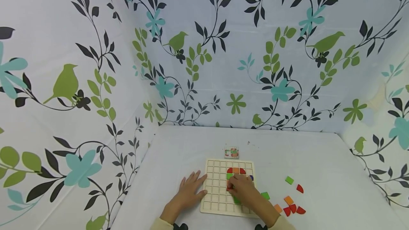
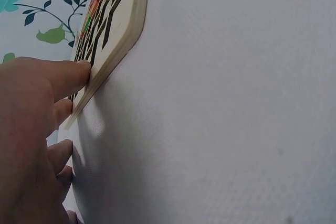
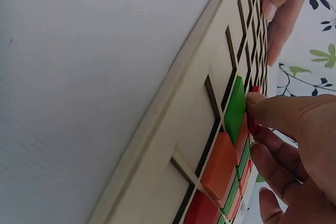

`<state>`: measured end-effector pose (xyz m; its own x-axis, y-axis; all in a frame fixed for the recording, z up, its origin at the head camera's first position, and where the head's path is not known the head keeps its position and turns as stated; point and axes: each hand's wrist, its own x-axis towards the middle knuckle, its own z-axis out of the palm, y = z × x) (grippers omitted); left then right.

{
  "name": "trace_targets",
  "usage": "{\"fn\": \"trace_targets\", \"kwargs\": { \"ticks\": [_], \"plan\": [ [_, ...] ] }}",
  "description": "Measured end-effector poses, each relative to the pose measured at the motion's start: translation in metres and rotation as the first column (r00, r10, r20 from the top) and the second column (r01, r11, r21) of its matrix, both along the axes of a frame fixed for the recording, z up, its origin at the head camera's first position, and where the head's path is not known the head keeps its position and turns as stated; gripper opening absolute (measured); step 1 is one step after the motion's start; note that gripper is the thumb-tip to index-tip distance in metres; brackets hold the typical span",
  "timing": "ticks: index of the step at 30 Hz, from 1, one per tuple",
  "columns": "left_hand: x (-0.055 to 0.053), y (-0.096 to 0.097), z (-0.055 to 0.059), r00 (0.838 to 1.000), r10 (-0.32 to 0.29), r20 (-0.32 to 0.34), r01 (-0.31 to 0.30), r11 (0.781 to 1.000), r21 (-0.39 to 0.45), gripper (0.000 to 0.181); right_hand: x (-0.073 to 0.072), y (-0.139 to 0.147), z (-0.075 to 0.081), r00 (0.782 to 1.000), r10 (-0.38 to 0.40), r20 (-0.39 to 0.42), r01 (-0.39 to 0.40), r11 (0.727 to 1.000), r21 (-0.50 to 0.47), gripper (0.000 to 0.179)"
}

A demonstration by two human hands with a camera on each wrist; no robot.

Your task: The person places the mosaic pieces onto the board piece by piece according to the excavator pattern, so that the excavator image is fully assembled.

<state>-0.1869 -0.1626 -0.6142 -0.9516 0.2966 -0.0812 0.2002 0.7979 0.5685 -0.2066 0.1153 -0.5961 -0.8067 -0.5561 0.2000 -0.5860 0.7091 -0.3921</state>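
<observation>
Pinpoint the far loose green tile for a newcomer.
On the white table, find the wooden grid board; loose pieces lie to its right. Among those, the green tile sits farthest back: flat and square, unlike the curved-edged red piece nearest it.

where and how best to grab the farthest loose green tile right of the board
Probably by two opposite straight edges of the green tile, pinched between thumb and fingertip, with the right hand coming down from above. It lies flat on the table, apart from the nearby red piece, so its edges look free.
</observation>
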Motion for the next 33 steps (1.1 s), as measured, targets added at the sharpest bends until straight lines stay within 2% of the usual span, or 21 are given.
{"fn": "trace_targets", "kwargs": {
  "ticks": [5,13,19,33],
  "plan": [
    [0.002,0.000,0.005,1.000,-0.001,0.003,0.001,1.000,-0.007,0.063,0.001,0.001,0.001,1.000,0.006,-0.031,-0.006,1.000,0.018,0.018],
    [0.003,0.000,0.003,1.000,-0.002,-0.014,0.002,1.000,0.015,0.063,0.001,0.004,-0.001,0.999,0.032,-0.007,-0.031,0.999,0.033,0.016],
    [0.003,0.000,0.004,1.000,0.004,-0.005,-0.004,1.000,-0.012,0.063,0.003,0.005,0.003,0.999,0.041,0.019,-0.042,0.998,0.041,0.015],
    [0.002,0.002,0.004,1.000,0.000,-0.002,0.000,1.000,-0.014,0.063,0.002,0.009,0.004,0.994,0.082,0.067,-0.080,0.997,-0.023,0.015]
  ]
}}
